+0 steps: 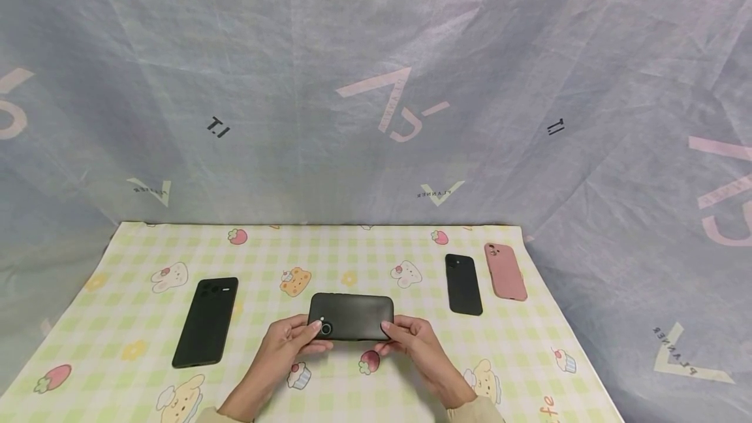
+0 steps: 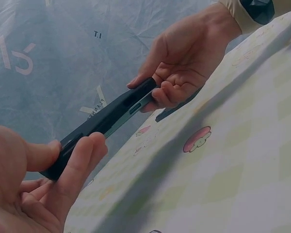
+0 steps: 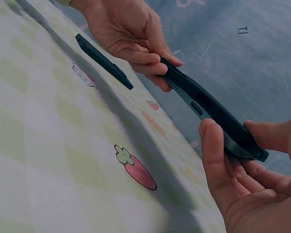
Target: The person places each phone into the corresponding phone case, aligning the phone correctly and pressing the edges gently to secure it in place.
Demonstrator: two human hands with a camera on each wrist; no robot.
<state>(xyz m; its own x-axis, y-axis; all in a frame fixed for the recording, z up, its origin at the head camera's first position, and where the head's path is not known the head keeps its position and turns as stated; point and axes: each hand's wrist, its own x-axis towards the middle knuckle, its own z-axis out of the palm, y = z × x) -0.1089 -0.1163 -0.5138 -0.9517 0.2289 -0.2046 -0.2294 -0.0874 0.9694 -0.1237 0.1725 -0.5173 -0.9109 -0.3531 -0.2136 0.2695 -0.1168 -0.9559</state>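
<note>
A phone in a dark case (image 1: 355, 316) is held sideways above the table, its back and camera corner showing in the head view. My left hand (image 1: 289, 346) pinches the camera end between thumb and fingers. At the opposite end, my right hand (image 1: 416, 347) grips it the same way. Along its long side, the right wrist view shows a lighter greenish edge of the phone (image 3: 189, 103) below the dark case. The left wrist view also shows the cased phone (image 2: 104, 116) between both hands. The screen side is hidden in the head view.
At the left lies a large black phone (image 1: 205, 322). A smaller black phone (image 1: 463, 284) and a pink phone case or cased phone (image 1: 506, 271) lie at the right. A green checked cloth (image 1: 346, 390) covers the table; a grey curtain (image 1: 282, 109) hangs behind it.
</note>
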